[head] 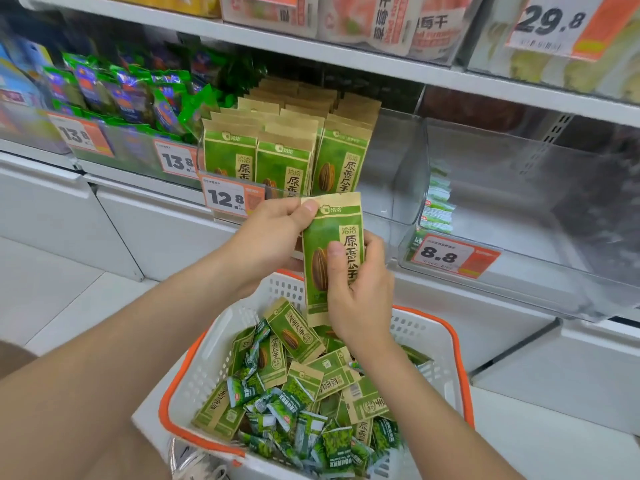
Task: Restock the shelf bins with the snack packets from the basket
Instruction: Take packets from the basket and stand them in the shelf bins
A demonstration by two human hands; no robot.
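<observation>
The packet (323,230) is off the basket (458,348) and held up in 2 hands just short of the shelf. It stands nearly upright, long axis running 12 to 6 o'clock, printed face toward the person, top edge close under the bin (394,174) front.

The left hand (273,230) pinches the top corner, with its fingers (310,206) closed on the kraft-paper seal. The right hand (360,299) wraps the lower half, thumb pressed on the front and the rest curled behind. Both grip the same packet. The right hand looks to carry it and the left to steady it.

The bin sits at 12 o'clock from the fingers, just beyond them, and the matching packets (284,164) in it stand in upright rows facing out. There is free room on the bin's right side, at about 1 o'clock. The move ahead likely calls for a short lift up and forward, keeping the packet upright as it is.

The packet is slim and flat. It has a green face between brown paper ends and a sunflower seed drawn low on it. It looks light and slightly limp.

More of the same lie jumbled in the basket at 6 o'clock, mixed with small green sachets (311,427).
</observation>
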